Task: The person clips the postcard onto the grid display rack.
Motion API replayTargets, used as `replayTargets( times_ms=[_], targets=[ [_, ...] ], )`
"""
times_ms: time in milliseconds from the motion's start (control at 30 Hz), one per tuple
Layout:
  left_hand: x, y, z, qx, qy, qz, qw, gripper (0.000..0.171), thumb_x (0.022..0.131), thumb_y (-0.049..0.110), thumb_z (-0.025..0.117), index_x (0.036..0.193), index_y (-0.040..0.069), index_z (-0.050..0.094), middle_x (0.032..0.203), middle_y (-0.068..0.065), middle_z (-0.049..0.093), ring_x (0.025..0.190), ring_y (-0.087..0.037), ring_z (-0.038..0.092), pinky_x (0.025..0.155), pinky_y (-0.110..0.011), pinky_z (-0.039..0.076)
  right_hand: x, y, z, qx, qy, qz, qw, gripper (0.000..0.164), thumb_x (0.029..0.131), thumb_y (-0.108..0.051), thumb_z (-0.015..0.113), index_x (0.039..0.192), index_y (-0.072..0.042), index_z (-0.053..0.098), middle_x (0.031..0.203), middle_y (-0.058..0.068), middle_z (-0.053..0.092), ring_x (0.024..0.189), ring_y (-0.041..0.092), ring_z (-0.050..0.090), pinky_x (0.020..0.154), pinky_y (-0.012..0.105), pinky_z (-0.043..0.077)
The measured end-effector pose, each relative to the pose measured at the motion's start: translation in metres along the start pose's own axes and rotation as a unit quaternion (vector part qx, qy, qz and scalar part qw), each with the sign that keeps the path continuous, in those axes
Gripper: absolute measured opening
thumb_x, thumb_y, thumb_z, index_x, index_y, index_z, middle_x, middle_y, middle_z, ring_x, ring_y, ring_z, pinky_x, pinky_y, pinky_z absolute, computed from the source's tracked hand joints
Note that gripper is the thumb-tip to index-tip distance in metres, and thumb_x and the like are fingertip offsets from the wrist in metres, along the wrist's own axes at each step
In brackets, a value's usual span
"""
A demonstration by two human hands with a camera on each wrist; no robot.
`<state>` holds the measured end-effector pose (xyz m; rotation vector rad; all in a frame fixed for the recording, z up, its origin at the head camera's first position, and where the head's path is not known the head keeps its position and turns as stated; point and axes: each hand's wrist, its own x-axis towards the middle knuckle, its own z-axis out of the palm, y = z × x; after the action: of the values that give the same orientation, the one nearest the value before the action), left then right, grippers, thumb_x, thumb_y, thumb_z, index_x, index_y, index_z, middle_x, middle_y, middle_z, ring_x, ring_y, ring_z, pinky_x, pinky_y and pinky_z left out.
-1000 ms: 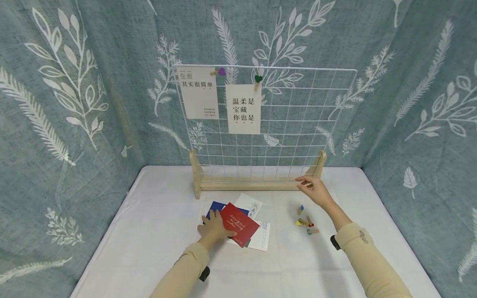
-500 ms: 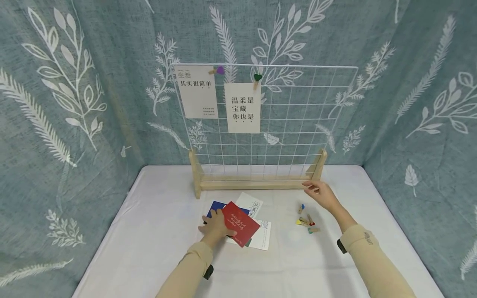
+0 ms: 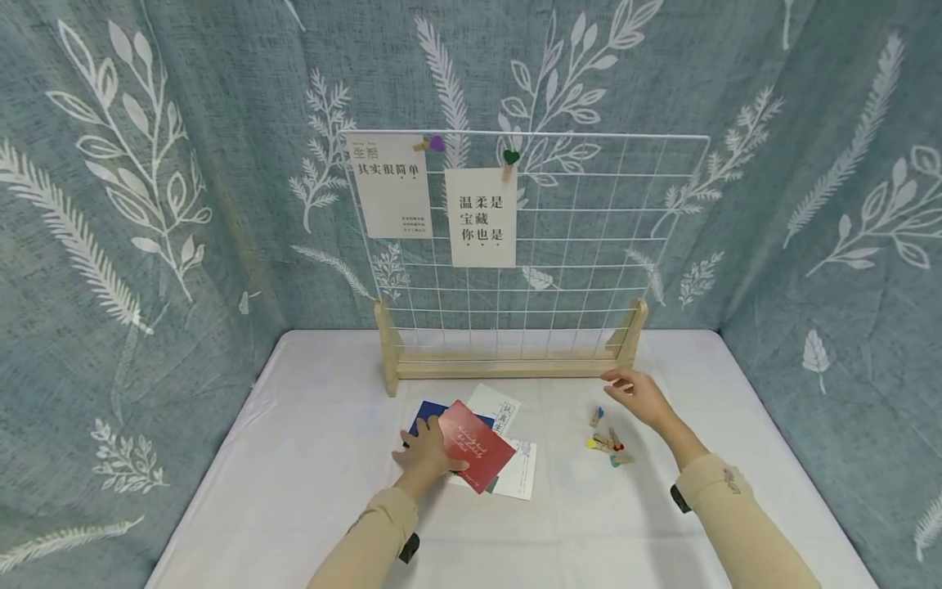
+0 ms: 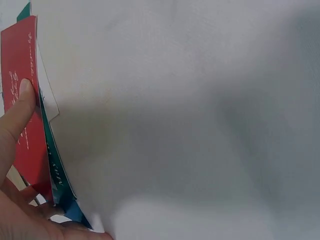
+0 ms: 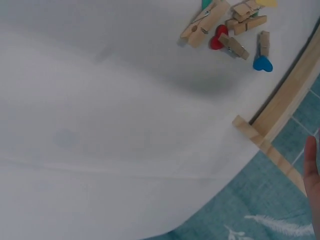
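My left hand (image 3: pixel 423 452) pinches the red card (image 3: pixel 477 451) at its left edge. In the left wrist view the thumb (image 4: pixel 22 102) lies on the card's face, fingers at its lower edge, and a green card (image 4: pixel 59 172) shows beneath. A blue card (image 3: pixel 429 412) and white cards (image 3: pixel 518 478) make up the rest of the pile. My right hand (image 3: pixel 642 399) hovers near the stand's right foot, fingers loosely bent and holding nothing. Below it lie several small wooden clothespins (image 5: pixel 205 22) with coloured hearts, one of them a blue-heart clothespin (image 3: pixel 597 415).
Behind the pile stands a white wire grid (image 3: pixel 581 239) on a wooden base (image 3: pixel 500 369). Two printed cards hang there: the left card (image 3: pixel 393 196) by a purple-heart clothespin (image 3: pixel 436 144), the other card (image 3: pixel 482 255) by a green-heart clothespin (image 3: pixel 511 158). Patterned cloth (image 3: pixel 132 343) encloses the table.
My right hand has shifted right and slightly toward me, away from the grid's base. The left hand stays at the pile, while the red card's face now looks paler, catching more light.
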<state>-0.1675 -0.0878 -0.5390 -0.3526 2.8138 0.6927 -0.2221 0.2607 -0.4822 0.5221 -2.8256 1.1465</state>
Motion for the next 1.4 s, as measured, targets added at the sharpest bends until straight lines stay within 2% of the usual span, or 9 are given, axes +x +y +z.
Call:
replayTargets(
  times_ms=[267,400,567,700,833,900,1067,1200,1400],
  targets=[
    [-0.004,-0.002,-0.003,-0.028,0.022,0.002,0.9994,0.103,0.059,0.031,0.089,0.137,0.0,0.029,0.141,-0.026,0.035,0.129,-0.055,0.027,0.099,-0.074,0.026,-0.002,0.005,0.005,-0.009,-0.021,0.005,1.0,0.023,0.091,-0.004,0.058,0.11,0.009,0.061,0.11,0.027,0.063,0.095,0.039,0.061,0.082,0.049,0.052],
    [-0.005,-0.001,-0.006,-0.035,0.036,0.013,0.9987,0.101,0.06,0.03,0.089,0.135,-0.001,0.029,0.139,-0.027,0.035,0.129,-0.055,0.026,0.097,-0.075,0.025,-0.004,0.008,0.005,-0.01,-0.022,0.005,1.0,0.022,0.09,-0.002,0.058,0.108,0.011,0.061,0.105,0.027,0.065,0.091,0.037,0.062,0.079,0.046,0.053],
    [-0.011,-0.003,-0.003,-0.006,0.058,0.021,0.9981,0.098,0.06,0.034,0.088,0.132,-0.005,0.034,0.133,-0.026,0.041,0.128,-0.051,0.03,0.096,-0.073,0.028,-0.01,0.014,0.008,-0.022,-0.028,0.009,0.999,0.018,0.089,0.0,0.059,0.103,0.011,0.063,0.092,0.021,0.067,0.082,0.027,0.062,0.074,0.036,0.054],
    [-0.012,-0.007,-0.003,0.014,0.091,0.023,0.9955,0.092,0.059,0.039,0.087,0.125,-0.003,0.04,0.119,-0.022,0.051,0.115,-0.042,0.044,0.09,-0.063,0.038,-0.014,0.017,0.01,-0.031,-0.03,0.016,0.999,0.017,0.088,0.0,0.061,0.101,0.011,0.063,0.087,0.017,0.067,0.077,0.023,0.062,0.07,0.031,0.053],
    [-0.01,-0.011,-0.007,-0.027,0.107,0.043,0.9929,0.083,0.062,0.033,0.087,0.122,-0.002,0.041,0.109,-0.022,0.055,0.101,-0.038,0.049,0.081,-0.057,0.042,-0.017,0.02,0.012,-0.041,-0.029,0.028,0.998,0.018,0.088,-0.002,0.061,0.1,0.01,0.064,0.082,0.014,0.065,0.074,0.021,0.058,0.067,0.03,0.05],
    [-0.009,-0.013,-0.009,-0.06,0.102,0.061,0.9911,0.075,0.067,0.025,0.084,0.121,-0.003,0.04,0.107,-0.023,0.056,0.098,-0.039,0.05,0.078,-0.055,0.044,-0.019,0.022,0.015,-0.053,-0.031,0.045,0.997,0.017,0.089,-0.005,0.061,0.099,0.009,0.064,0.08,0.011,0.063,0.073,0.018,0.056,0.066,0.029,0.048],
    [-0.007,-0.016,-0.017,-0.15,0.057,0.105,0.9815,0.054,0.076,0.004,0.075,0.117,-0.005,0.039,0.104,-0.027,0.06,0.096,-0.04,0.059,0.078,-0.049,0.05,-0.024,0.028,0.018,-0.066,-0.029,0.081,0.994,0.012,0.088,-0.006,0.062,0.092,0.005,0.065,0.076,0.008,0.061,0.07,0.016,0.053,0.064,0.027,0.044],
    [-0.006,-0.017,-0.025,-0.183,0.016,0.131,0.9743,0.046,0.079,0.0,0.07,0.112,-0.004,0.039,0.1,-0.027,0.061,0.093,-0.036,0.061,0.078,-0.044,0.051,-0.029,0.03,0.019,-0.056,-0.026,0.096,0.993,0.011,0.088,-0.007,0.062,0.09,0.004,0.064,0.075,0.009,0.061,0.069,0.016,0.053,0.063,0.027,0.043],
    [-0.012,-0.019,-0.028,-0.204,-0.035,0.177,0.9621,0.033,0.087,0.001,0.061,0.114,-0.012,0.047,0.095,-0.022,0.061,0.084,-0.026,0.059,0.072,-0.036,0.051,-0.037,0.031,0.021,-0.048,-0.029,0.127,0.99,0.012,0.087,-0.008,0.062,0.088,0.004,0.062,0.073,0.009,0.061,0.067,0.015,0.053,0.06,0.025,0.042]
  ],
)
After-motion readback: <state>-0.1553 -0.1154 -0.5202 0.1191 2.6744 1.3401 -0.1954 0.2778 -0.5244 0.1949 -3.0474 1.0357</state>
